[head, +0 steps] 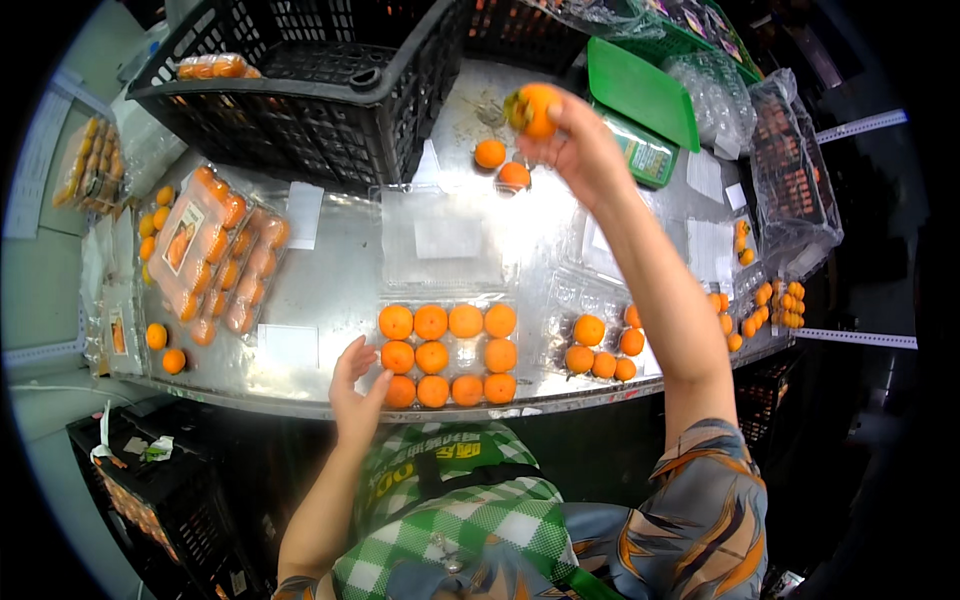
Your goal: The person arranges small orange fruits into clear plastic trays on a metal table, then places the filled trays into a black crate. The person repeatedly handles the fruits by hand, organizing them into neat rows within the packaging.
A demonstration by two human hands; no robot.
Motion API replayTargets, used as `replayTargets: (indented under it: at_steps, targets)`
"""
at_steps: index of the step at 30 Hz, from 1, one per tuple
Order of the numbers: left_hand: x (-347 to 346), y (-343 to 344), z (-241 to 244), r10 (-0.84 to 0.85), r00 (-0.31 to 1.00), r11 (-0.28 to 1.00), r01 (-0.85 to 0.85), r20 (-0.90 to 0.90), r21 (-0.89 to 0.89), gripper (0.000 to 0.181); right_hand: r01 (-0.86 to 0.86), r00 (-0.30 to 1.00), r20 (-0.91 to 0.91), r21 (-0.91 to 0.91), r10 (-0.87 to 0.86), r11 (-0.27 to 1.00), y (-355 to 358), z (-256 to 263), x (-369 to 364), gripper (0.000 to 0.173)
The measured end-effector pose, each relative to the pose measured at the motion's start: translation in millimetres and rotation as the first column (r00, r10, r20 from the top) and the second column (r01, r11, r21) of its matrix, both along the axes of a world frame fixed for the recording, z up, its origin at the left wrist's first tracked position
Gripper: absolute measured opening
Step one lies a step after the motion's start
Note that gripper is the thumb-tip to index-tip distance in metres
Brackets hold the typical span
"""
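High over the table, my right hand [592, 150] grips an orange persimmon [543, 110] with its leafy calyx facing left. Below it, two loose persimmons [490, 154] lie on the metal. A clear plastic clamshell [466, 356] lies before me, its lid [450, 259] folded back on the far side. Rows of persimmons [431, 357] fill its pockets, except one bare pocket in the middle row. My left hand [358, 394] is at the clamshell's left edge, fingers apart, thumb close to a fruit; whether it touches cannot be told.
A black plastic crate [292, 135] stands at the back left of the metal table [337, 262]. Stacked filled clamshells [217, 255] lean at left. To the right are a partly filled clamshell [559, 337] and a green scale [641, 94]. A black crate [180, 495] stands below left.
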State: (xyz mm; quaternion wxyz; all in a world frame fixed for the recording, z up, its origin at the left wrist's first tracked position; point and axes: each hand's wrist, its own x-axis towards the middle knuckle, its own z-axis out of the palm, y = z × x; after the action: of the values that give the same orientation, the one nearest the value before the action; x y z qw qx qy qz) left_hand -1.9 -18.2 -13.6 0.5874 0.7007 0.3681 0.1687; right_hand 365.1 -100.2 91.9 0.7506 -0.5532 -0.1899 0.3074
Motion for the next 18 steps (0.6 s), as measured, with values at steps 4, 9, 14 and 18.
replayTargets:
  at_steps: [4,9,14,18]
  targets:
    - [-5.6,3.8,-3.5,0.044,0.999,0.998,-0.043,0.012,-0.047,0.047,-0.035,0.999,-0.009,0.035,0.036,0.999,30.2,32.0,42.2,0.037]
    - [-13.5,6.9,-6.4,0.107,0.994,0.993,-0.108,-0.011,-0.052,0.042,-0.268,0.956,-0.08,0.157,0.283,0.95,55.9,12.4,35.7,0.04]
    - [-15.0,12.9,-12.2,0.104,0.994,0.994,-0.105,-0.013,-0.042,0.039,-0.197,0.98,-0.025,0.015,0.198,0.98,53.8,-3.5,20.0,0.037]
    - [-11.5,14.4,-6.8,0.059,0.997,0.998,-0.059,-0.052,-0.014,0.038,-0.209,0.972,-0.106,0.03,0.211,0.978,51.1,-6.9,24.4,0.036]
